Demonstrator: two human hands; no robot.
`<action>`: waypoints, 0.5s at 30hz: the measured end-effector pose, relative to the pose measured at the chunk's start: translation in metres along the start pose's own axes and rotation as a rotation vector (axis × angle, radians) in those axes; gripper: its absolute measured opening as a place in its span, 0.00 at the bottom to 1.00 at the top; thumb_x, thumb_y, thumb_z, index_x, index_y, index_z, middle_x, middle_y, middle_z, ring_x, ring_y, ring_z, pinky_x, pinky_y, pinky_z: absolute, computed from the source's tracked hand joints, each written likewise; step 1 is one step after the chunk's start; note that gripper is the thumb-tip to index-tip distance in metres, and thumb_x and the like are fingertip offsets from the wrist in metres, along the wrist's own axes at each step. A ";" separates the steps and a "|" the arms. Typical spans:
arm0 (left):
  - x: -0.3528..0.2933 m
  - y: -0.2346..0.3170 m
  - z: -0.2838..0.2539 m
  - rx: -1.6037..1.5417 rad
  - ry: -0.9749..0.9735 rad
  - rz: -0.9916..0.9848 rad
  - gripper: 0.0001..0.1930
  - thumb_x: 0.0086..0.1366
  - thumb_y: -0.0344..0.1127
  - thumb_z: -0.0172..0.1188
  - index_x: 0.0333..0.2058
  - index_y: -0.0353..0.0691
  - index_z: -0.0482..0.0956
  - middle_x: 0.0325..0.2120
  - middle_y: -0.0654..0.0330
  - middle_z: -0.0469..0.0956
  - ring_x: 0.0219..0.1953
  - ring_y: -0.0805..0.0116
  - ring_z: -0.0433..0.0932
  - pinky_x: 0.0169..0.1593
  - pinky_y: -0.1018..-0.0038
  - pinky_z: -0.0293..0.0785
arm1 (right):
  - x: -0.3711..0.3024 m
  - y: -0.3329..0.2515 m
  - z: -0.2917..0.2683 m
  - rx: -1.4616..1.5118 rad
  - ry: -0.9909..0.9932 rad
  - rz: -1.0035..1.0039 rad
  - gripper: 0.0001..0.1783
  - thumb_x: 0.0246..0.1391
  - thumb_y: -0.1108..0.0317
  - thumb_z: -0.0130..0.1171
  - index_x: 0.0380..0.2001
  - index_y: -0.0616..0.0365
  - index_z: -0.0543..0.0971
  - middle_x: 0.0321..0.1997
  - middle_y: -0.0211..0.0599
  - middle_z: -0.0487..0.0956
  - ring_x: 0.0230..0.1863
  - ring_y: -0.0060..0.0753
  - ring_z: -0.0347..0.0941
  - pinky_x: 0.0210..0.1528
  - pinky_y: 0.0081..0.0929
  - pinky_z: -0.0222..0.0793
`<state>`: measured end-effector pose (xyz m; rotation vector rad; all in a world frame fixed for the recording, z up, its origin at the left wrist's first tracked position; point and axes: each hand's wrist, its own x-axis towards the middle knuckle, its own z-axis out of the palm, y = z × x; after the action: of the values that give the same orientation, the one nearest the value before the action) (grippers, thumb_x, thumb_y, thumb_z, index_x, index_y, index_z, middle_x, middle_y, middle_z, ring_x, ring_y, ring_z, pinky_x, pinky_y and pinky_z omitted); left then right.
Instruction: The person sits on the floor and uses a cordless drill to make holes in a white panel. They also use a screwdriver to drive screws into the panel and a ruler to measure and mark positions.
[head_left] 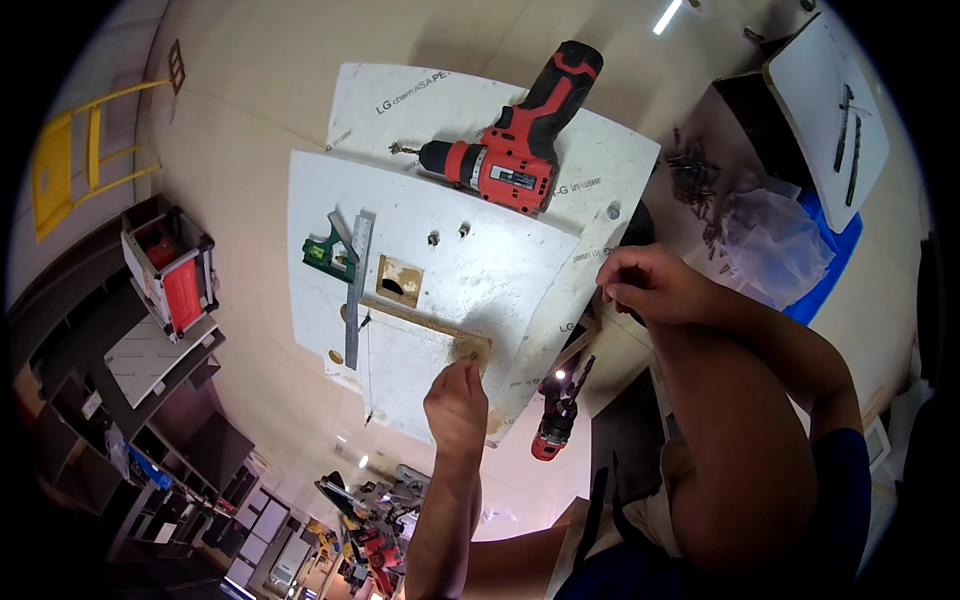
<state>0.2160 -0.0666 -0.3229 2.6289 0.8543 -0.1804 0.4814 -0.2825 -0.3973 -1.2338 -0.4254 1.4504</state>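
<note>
My left hand (456, 402) pinches a small screw at the near corner of a wooden strip (430, 328) lying across a white board (450, 270). My right hand (650, 283) hovers closed at the board's right edge, fingers curled together; whether it holds anything I cannot tell. A red and black cordless drill (515, 140) lies on its side at the far end of the board, bit pointing left. A metal square with a green handle (345, 265) rests on the board's left side, beside a small wooden block with a hole (399, 281).
A second red drill (556, 415) lies below the board near my right elbow. Loose screws (695, 175) and a clear plastic bag (775, 245) sit at right. A white panel with drill bits (835, 100) lies far right. A yellow chair (75, 160) and shelving (150, 330) stand at left.
</note>
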 end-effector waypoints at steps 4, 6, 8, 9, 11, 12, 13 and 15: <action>0.001 -0.001 0.005 0.022 -0.034 0.006 0.03 0.64 0.28 0.66 0.35 0.37 0.81 0.27 0.52 0.82 0.29 0.50 0.83 0.32 0.63 0.81 | 0.001 0.002 0.001 -0.008 0.018 -0.008 0.04 0.64 0.78 0.55 0.41 0.63 0.77 0.31 0.29 0.80 0.32 0.16 0.76 0.36 0.19 0.74; 0.004 0.000 0.003 0.047 -0.056 0.023 0.04 0.64 0.29 0.66 0.35 0.37 0.80 0.26 0.53 0.82 0.29 0.51 0.83 0.31 0.63 0.81 | 0.002 0.002 0.001 0.005 0.009 0.007 0.04 0.65 0.78 0.55 0.41 0.62 0.77 0.32 0.29 0.79 0.32 0.16 0.75 0.36 0.19 0.74; 0.008 0.003 -0.003 0.063 -0.091 0.029 0.06 0.64 0.30 0.67 0.37 0.37 0.80 0.26 0.53 0.82 0.28 0.52 0.84 0.31 0.62 0.81 | 0.003 0.001 0.001 -0.007 -0.006 0.026 0.03 0.67 0.77 0.55 0.41 0.61 0.77 0.34 0.29 0.78 0.33 0.16 0.74 0.37 0.19 0.74; 0.010 0.006 -0.008 0.059 -0.053 0.016 0.06 0.64 0.31 0.67 0.37 0.37 0.80 0.25 0.53 0.82 0.28 0.51 0.83 0.31 0.61 0.80 | 0.003 0.001 0.000 -0.006 -0.011 0.021 0.03 0.67 0.77 0.54 0.40 0.61 0.77 0.34 0.29 0.78 0.33 0.16 0.74 0.37 0.19 0.73; 0.009 0.013 -0.019 0.053 -0.045 -0.054 0.08 0.65 0.33 0.67 0.37 0.37 0.80 0.24 0.53 0.83 0.27 0.50 0.83 0.30 0.59 0.79 | 0.001 0.001 -0.002 -0.022 -0.012 0.011 0.03 0.67 0.77 0.54 0.40 0.61 0.77 0.34 0.29 0.78 0.33 0.16 0.74 0.36 0.19 0.73; 0.009 0.016 -0.027 0.112 -0.122 -0.074 0.09 0.66 0.37 0.66 0.37 0.38 0.79 0.24 0.54 0.82 0.27 0.51 0.83 0.30 0.60 0.79 | -0.001 0.001 -0.003 -0.020 0.005 0.013 0.03 0.66 0.78 0.55 0.40 0.62 0.77 0.33 0.29 0.78 0.33 0.16 0.74 0.36 0.19 0.73; 0.008 0.018 -0.034 0.169 -0.201 -0.094 0.10 0.67 0.40 0.65 0.37 0.40 0.78 0.23 0.56 0.81 0.26 0.52 0.84 0.30 0.61 0.80 | -0.002 0.001 -0.004 -0.022 0.018 0.011 0.03 0.65 0.78 0.55 0.40 0.62 0.77 0.32 0.29 0.78 0.32 0.15 0.74 0.36 0.19 0.73; 0.008 0.020 -0.040 0.294 -0.330 -0.108 0.13 0.69 0.45 0.62 0.35 0.42 0.77 0.22 0.57 0.81 0.26 0.54 0.84 0.29 0.62 0.80 | -0.006 0.003 -0.004 -0.004 0.032 0.019 0.03 0.64 0.79 0.56 0.39 0.63 0.77 0.30 0.28 0.78 0.32 0.15 0.74 0.35 0.20 0.73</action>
<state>0.2351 -0.0619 -0.2814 2.7022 0.9092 -0.8002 0.4824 -0.2897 -0.3984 -1.2653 -0.3966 1.4444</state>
